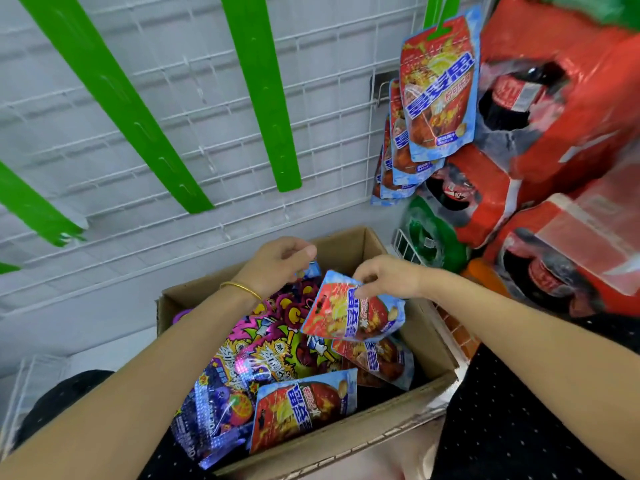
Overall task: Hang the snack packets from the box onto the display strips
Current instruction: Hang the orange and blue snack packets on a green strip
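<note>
Two bare forearms reach over an open cardboard box of snack packs, below green strips on a white wire grid. The right hand pinches the top edge of a red-and-blue packet, tilted just above the box's contents. The left hand, with a gold bangle at the wrist, curls over the box's far end; whether its fingers hold anything cannot be told. The hung packets on the right strip match it. The bold blue Chinese lettering is too blurred to read.

We are losing the display strips past the top edge, the red drink packs are blurring, and our left hand is hiding most of a packet.
</note>
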Tool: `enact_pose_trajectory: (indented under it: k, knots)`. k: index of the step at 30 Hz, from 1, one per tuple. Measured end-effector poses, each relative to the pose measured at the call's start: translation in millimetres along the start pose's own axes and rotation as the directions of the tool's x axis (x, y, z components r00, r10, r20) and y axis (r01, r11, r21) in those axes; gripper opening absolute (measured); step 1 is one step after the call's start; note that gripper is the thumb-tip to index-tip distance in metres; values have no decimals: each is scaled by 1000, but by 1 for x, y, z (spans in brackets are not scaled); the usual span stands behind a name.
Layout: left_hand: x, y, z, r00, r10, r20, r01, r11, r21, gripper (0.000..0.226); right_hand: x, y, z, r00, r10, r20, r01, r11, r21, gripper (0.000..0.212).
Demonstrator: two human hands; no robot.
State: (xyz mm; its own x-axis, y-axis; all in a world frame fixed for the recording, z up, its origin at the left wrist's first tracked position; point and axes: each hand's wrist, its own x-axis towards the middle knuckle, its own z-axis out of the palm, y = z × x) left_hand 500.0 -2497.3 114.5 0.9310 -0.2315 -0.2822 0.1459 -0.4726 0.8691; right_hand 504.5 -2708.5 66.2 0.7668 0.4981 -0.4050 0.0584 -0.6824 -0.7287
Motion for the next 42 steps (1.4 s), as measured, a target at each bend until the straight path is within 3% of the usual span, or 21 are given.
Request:
enact_pose_trajectory:
  k: [5,9,12,17,20,24,27,30,34,42]
  knots:
    - [9,15,4,999,24,25,-22,997,-78,16,-17,-12,-40,979,57,-197,38,894,447,6]
    - [25,41,6,990,118,-79,-129,980,-153,20,-26,-23,-63,940,42,-337,150,839,522,23]
    - [41,72,6,973,217,-79,-223,971,-80,17,-33,-38,-79,869,-23,-494,334,765,550,10]
    - [62,148,5,952,302,39,-300,952,-51,15,-45,-51,-112,624,-7,-781,541,726,425,10]
    - [79,206,4,884,450,-123,-457,889,-34,24,-57,-56,-140,485,20,-875,623,693,362,11]
    - [110,264,12,801,539,-258,-545,837,56,34,-63,-60,-172,245,42,-969,547,819,173,7]
    - [126,285,18,792,547,-270,-544,834,92,17,-59,-68,-188,115,43,-992,499,862,95,4]
    - [130,291,19,819,511,-261,-518,854,45,36,-55,-80,-200,21,16,-1000,464,886,24,6]
    - [127,298,18,882,414,-226,-426,905,-9,27,-49,-90,-216,-33,-3,-999,371,929,-15,10]
    - [120,307,14,939,309,-149,-328,936,-125,22,-43,-103,-239,-26,-10,-1000,324,946,-18,18]
